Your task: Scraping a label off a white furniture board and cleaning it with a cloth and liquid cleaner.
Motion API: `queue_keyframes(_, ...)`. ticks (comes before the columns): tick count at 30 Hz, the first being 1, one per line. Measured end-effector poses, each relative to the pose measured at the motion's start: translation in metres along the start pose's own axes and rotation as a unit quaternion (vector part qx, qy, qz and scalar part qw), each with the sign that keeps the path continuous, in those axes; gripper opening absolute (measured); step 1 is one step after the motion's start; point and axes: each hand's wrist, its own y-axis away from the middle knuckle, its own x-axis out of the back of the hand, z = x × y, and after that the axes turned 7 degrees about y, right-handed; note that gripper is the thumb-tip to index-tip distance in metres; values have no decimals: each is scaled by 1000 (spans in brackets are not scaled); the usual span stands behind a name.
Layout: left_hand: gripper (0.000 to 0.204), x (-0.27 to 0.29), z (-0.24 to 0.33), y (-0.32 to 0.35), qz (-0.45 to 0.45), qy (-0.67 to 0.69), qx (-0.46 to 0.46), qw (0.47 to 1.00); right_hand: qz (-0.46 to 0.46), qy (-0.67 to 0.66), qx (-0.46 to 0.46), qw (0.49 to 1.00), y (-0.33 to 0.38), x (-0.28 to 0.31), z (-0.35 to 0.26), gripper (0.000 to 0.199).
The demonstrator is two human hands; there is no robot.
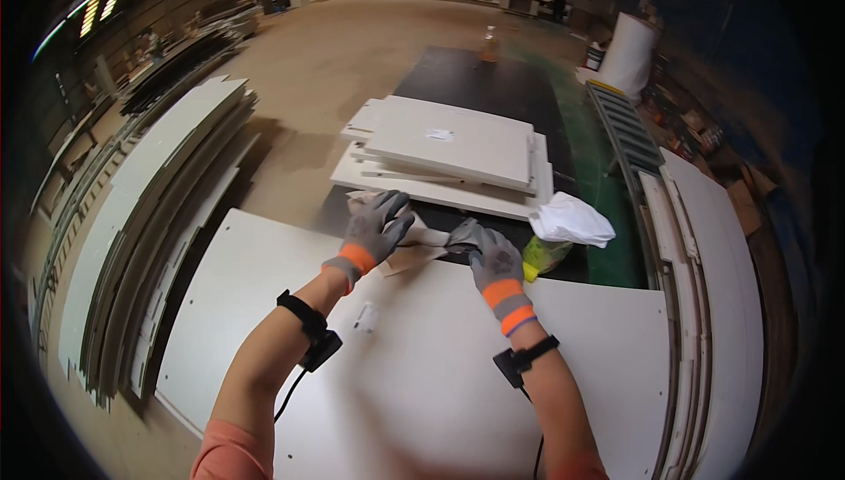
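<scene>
My left hand [378, 229], in a grey glove with an orange cuff, is closed over a crumpled beige piece that looks like paper or cloth [424, 233]. To its right, my right hand [496, 258], gloved alike, has its fingers curled round something small and dark that I cannot make out. Both hands are over the far edge of a large white panel [422, 348] lying flat in front of me. A small white label or scrap [366, 316] lies on that panel, below my left hand.
Beyond my hands lies a stack of white boards [453, 141] on a dark surface [475, 84]. A white cloth [572, 219] rests on a yellow-green bag [544, 256] at right. Panel stacks [167, 181] flank the left; a roller conveyor [623, 124] and boards [717, 260] the right. A spray bottle [489, 44] stands far off.
</scene>
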Motion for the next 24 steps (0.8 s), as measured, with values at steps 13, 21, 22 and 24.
queue_keyframes(13, 25, 117, -23, 79, 152, -56, 113, 980, -142, -703, -3, 697, 119, 169, -282, 31)
queue_keyframes(21, 24, 218, -16, 138, 101, -190, 221, 951, -145, -571, 71, 805, 156, 182, -382, 56)
queue_keyframes(22, 24, 228, -18, 144, 109, -192, 221, 950, -210, -600, 54, 770, 154, 191, -389, 57)
queue_keyframes(24, 25, 244, -21, 155, 87, -240, 242, 936, -274, -623, 47, 731, 157, 196, -401, 57)
